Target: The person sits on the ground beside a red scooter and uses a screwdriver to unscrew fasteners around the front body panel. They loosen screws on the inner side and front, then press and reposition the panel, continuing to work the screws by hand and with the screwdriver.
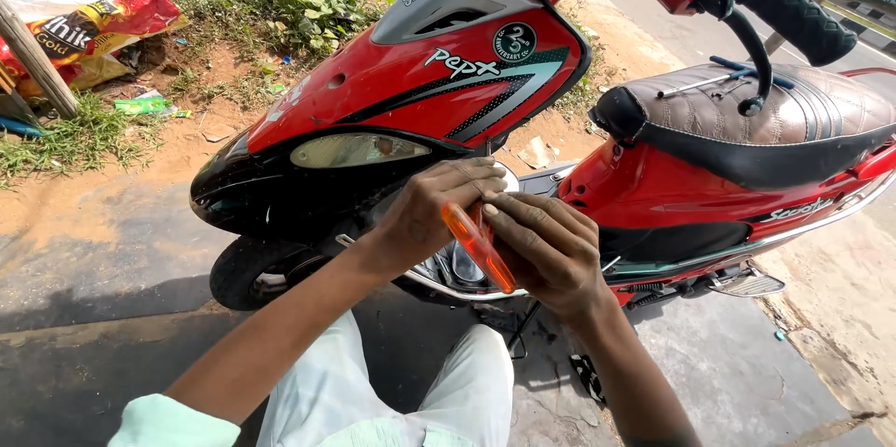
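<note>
— Roadside dirt is lying behind the red scooter (448, 83); what's happening?
— Both hands, left hand (434, 214) and right hand (546, 251), are pinching an orange-handled screwdriver (478, 246) beside the body panel, probably; keeping it straight helps.

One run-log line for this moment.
left hand: on orange-handled screwdriver | right hand: gripping it | scooter: red, front panel faces hands
</note>
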